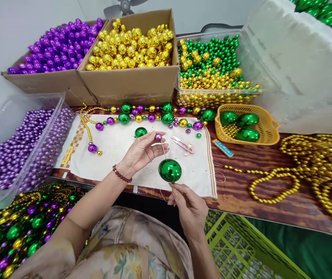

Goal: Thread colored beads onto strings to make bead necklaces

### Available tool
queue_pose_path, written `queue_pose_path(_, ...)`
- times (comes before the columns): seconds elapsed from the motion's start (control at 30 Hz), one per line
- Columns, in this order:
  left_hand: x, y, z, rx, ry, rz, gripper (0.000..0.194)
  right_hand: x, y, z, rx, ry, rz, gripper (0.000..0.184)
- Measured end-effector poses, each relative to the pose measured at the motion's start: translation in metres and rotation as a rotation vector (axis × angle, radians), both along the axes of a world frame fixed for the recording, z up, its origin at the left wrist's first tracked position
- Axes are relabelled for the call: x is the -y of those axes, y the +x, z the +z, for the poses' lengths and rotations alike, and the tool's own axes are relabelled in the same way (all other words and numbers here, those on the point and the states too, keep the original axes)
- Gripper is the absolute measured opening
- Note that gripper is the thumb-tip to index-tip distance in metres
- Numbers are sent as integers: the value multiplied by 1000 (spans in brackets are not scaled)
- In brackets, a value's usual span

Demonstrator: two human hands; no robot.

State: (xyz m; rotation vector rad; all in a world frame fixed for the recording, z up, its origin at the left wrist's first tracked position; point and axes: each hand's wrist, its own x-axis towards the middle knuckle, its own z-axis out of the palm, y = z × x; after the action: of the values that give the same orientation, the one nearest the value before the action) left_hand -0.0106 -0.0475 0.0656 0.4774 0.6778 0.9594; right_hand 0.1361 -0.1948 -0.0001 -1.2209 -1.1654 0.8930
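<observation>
We look down at our two bare hands over a white cloth (116, 145) on a brown wooden table (241, 188). Our left hand (144, 151) pinches a small purple bead (158, 136) between thumb and forefinger, its other fingers loosely spread. A thin pale strand (164, 149) runs from the bead to a large green ball (170, 170), nearer to us. Our right hand (191, 207) has thumb and forefinger pressed together at the ball's near end; we cannot tell whether they grip its tip or the strand.

Small scissors (182, 145) lie just right of our left hand, and another green ball (140, 132) sits beyond it. A purple, green and gold garland (167, 118) stretches along the cloth's far edge. To the right, a yellow basket (266, 137) holds green balls; farther back, boxes (131, 83) brim with purple and gold ones.
</observation>
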Motion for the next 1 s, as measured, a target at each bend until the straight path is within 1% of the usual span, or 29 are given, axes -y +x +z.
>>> queue_pose_path(0.13, 4, 0, 3, 28, -104, 25, 18, 4, -2, 0, 8, 10, 20, 16)
queue_pose_path(0.23, 7, -1, 4, 47, -123, 35, 19, 6, -2, -1, 2, 3, 21, 16)
queue_pose_path(0.37, 8, -2, 3, 28, -93, 25, 21, 7, -2, 0, 6, -25, -9, 14)
queue_pose_path(0.5, 8, -2, 2, -6, -65, 17, 23, 7, 0, -1, 35, -49, -7, 15)
queue_pose_path(0.67, 8, -1, -2, -37, -53, 16, 22, 8, -1, -1, 10, -69, -14, 17)
queue_pose_path(0.87, 11, -1, -7, -120, 66, 20, 25, 3, -4, 2, -77, -131, -41, 17)
queue_pose_path(0.93, 15, 3, -9, -144, 94, 21, 26, -3, -9, 2, -130, -145, -71, 24)
queue_pose_path(1.0, 22, 11, -11, -139, 108, 27, 25, -10, -18, 0, -174, -137, -102, 39)
